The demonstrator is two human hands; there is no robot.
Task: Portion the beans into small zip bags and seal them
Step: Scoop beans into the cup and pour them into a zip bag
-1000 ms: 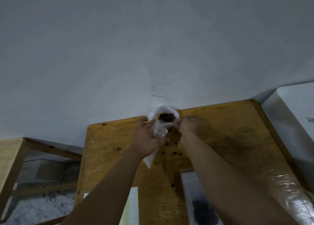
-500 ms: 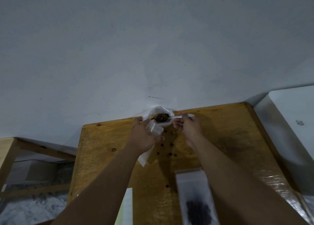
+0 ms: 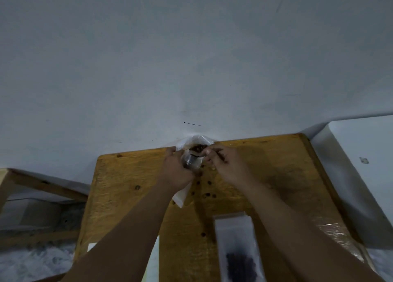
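Observation:
A large clear bag of dark beans [image 3: 198, 144] stands open at the far edge of the wooden table [image 3: 127, 196]. My left hand [image 3: 177, 173] grips a small clear zip bag [image 3: 191, 163] with its mouth up; the bag's lower end hangs below my palm. My right hand [image 3: 225, 164] pinches a small spoon [image 3: 194, 154], whose bowl sits just over the small bag's mouth, beside the large bag. Several loose beans [image 3: 204, 189] lie on the table under my hands. A zip bag with beans in it [image 3: 238, 252] lies flat near the front.
A white box-like unit [image 3: 361, 154] stands to the right of the table. Pale flat sheets [image 3: 153, 260] lie at the front under my left forearm. A second wooden table [image 3: 12, 175] is at the left, and a grey wall is behind.
My right hand has drawn the spoon from inside the large bean bag to the mouth of the small bag. My left hand keeps its grip on the small bag.

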